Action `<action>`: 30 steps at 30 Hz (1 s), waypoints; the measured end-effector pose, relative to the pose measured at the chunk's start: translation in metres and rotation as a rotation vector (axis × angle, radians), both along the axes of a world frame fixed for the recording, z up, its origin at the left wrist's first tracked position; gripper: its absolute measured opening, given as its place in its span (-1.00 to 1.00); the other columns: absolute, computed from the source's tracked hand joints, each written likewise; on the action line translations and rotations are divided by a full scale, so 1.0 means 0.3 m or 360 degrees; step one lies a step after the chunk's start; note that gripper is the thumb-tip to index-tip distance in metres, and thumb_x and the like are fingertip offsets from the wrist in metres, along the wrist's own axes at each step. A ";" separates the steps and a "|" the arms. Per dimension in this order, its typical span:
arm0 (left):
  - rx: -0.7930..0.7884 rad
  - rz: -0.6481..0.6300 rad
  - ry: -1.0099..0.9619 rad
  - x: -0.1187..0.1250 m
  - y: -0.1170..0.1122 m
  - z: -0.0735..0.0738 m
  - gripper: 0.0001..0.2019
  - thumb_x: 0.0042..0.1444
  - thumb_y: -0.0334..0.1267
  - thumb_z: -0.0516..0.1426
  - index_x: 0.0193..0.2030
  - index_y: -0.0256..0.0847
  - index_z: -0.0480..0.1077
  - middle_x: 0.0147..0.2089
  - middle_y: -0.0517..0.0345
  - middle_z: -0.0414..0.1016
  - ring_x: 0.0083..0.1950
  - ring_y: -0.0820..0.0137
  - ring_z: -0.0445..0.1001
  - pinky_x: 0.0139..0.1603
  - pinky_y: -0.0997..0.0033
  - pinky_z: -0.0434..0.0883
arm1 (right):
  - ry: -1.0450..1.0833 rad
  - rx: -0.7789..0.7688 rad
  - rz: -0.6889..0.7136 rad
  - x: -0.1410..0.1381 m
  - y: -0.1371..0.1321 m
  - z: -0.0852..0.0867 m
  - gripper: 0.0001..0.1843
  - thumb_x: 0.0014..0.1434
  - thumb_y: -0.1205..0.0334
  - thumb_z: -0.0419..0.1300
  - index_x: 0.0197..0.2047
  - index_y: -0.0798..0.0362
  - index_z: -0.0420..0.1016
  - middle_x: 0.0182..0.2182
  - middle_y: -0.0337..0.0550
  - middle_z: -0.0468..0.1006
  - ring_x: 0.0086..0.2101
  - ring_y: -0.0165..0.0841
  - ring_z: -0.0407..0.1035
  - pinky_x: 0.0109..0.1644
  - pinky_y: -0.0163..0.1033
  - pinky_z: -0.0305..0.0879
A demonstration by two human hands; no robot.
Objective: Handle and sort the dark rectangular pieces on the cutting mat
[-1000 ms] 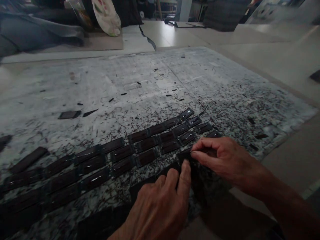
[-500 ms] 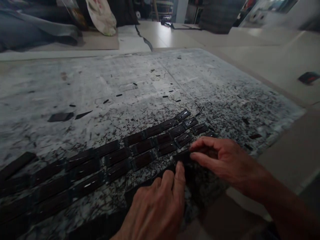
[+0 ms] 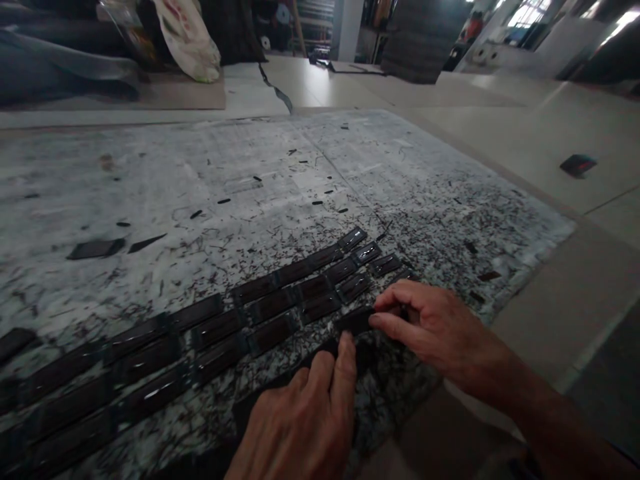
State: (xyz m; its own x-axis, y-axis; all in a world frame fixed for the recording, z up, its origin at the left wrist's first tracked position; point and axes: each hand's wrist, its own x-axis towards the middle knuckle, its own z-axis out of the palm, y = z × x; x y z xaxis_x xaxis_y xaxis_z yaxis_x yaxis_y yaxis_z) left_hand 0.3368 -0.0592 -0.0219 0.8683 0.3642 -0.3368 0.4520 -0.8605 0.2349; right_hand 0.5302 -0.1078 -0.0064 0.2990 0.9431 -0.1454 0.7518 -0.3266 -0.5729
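Note:
Rows of dark glossy rectangular pieces [image 3: 270,307] lie side by side on a scratched, speckled white sheet [image 3: 250,180]. My right hand [image 3: 430,327] pinches the edge of one dark piece [image 3: 355,321] at the near right end of the rows, thumb and forefinger closed on it. My left hand [image 3: 305,420] rests just in front, fingers flat and pressing on a dark strip [image 3: 325,350] beside that piece.
Loose dark scraps [image 3: 95,249] and small slivers are scattered over the sheet. The sheet's right edge [image 3: 540,253] meets a pale floor with a small dark object [image 3: 577,163]. A white bag [image 3: 187,37] and dark bundles sit at the back left.
The view has tilted slightly, so everything sits lower and more to the left. Both hands stay at the same piece, with the right pinch closing a little tighter.

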 end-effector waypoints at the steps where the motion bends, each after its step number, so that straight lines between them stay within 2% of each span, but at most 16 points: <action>1: -0.0001 0.0002 0.0005 0.002 0.001 0.000 -0.31 0.03 -0.61 -0.23 0.36 -0.30 -0.14 -0.09 -0.06 0.47 -0.21 0.29 0.51 -0.39 0.44 0.45 | -0.0023 -0.0015 0.0014 -0.004 0.006 -0.004 -0.86 0.12 0.19 0.13 -0.41 0.01 0.46 -0.45 -0.29 0.49 -0.41 -0.42 0.35 -0.34 -0.32 0.15; 12: -0.0050 -0.0014 -0.0033 -0.010 0.002 -0.004 -0.28 -0.01 -0.61 -0.22 0.37 -0.30 -0.19 -0.06 -0.08 0.47 -0.20 0.26 0.50 -0.37 0.41 0.46 | -0.0217 -0.0091 0.0043 -0.015 0.030 -0.013 -0.85 0.12 0.24 0.10 -0.45 0.01 0.43 -0.49 -0.29 0.47 -0.46 -0.41 0.31 -0.38 -0.31 0.08; 17: -0.0033 -0.0002 -0.0012 -0.003 0.002 -0.004 -0.32 0.04 -0.58 -0.22 0.36 -0.30 -0.15 -0.10 -0.07 0.48 -0.22 0.29 0.50 -0.40 0.46 0.43 | -0.0341 -0.0114 0.0020 -0.024 0.035 -0.014 -0.89 0.10 0.26 0.12 -0.45 0.00 0.41 -0.48 -0.29 0.47 -0.46 -0.41 0.32 -0.39 -0.32 0.07; 21: -0.0037 0.0045 -0.0057 -0.001 -0.002 0.000 -0.33 0.05 -0.57 -0.19 0.36 -0.28 -0.13 -0.10 -0.06 0.47 -0.21 0.29 0.50 -0.40 0.46 0.42 | -0.0498 0.0008 -0.0001 -0.006 0.025 -0.019 -0.90 0.10 0.31 0.10 -0.42 0.01 0.40 -0.45 -0.27 0.48 -0.43 -0.39 0.35 -0.35 -0.30 0.13; 24: -0.0062 0.0068 -0.0077 -0.004 -0.007 0.005 -0.31 0.03 -0.60 -0.18 0.36 -0.27 -0.14 -0.08 -0.06 0.46 -0.20 0.28 0.50 -0.36 0.42 0.43 | -0.0548 0.0218 -0.0037 0.002 -0.005 -0.018 -0.87 0.15 0.33 0.06 -0.30 0.03 0.44 -0.36 -0.22 0.50 -0.36 -0.37 0.39 -0.30 -0.28 0.21; 27: -0.0091 0.0081 -0.0084 -0.007 -0.011 0.015 -0.31 0.01 -0.60 -0.17 0.35 -0.28 -0.12 -0.04 -0.07 0.45 -0.18 0.27 0.50 -0.30 0.36 0.46 | -0.0591 0.0484 0.0117 -0.019 -0.055 -0.027 -0.75 0.19 0.40 0.01 -0.13 0.07 0.46 -0.23 -0.15 0.54 -0.23 -0.34 0.40 -0.14 -0.25 0.26; 30: -0.0059 0.0105 -0.0123 -0.005 -0.015 0.022 -0.33 0.03 -0.59 -0.17 0.33 -0.24 -0.08 -0.05 -0.05 0.45 -0.17 0.28 0.50 -0.25 0.35 0.46 | -0.0734 0.0556 0.0340 -0.062 -0.102 -0.053 -0.65 0.22 0.45 -0.03 0.00 0.08 0.44 -0.07 -0.16 0.54 -0.09 -0.27 0.33 0.02 -0.16 0.20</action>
